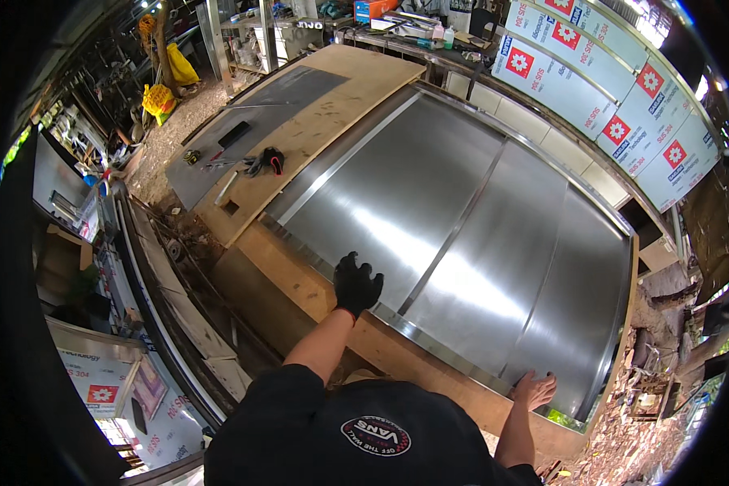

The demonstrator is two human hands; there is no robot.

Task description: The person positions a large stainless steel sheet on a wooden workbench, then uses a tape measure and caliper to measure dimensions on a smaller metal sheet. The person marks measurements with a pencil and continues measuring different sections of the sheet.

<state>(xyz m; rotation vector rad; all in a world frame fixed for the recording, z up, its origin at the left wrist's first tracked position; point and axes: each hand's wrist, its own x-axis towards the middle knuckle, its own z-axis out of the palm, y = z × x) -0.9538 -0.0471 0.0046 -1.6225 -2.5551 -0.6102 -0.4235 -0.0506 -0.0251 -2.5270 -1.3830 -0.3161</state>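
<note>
shiny silver metal panel seems mid-positioning, black-gloved left hand and bare right hand, fingers loosely spread, at its near edge; the next adjustment likely needs both.

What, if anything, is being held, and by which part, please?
No clear grip: left hand and right hand are at the near edge of the metal panel.

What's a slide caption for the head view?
Gloved left hand and bare right hand at a shiny metal panel's near edge.
</note>
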